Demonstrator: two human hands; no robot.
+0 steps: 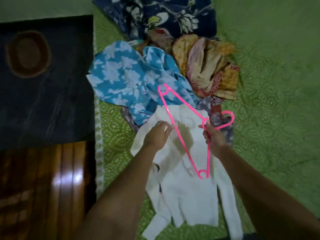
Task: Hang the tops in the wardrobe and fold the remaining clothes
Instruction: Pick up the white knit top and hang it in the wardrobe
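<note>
A white top lies flat on the bed, right under both hands. The right hand grips a pink hanger by its neck, just below the hook. The hook sticks out past that hand, to its right. The hanger floats over the top (its long bar runs slanted between the two hands). The left hand pinches the white cloth near the top's upper edge, and its fingertips are right beside the hanger's long bar. Past the hands sits a blue top with white flowers, touching the white one. To the right of that, a pile of yellow and red clothes is bunched up. Far beyond the hands is a dark blue flowered cloth.
</note>
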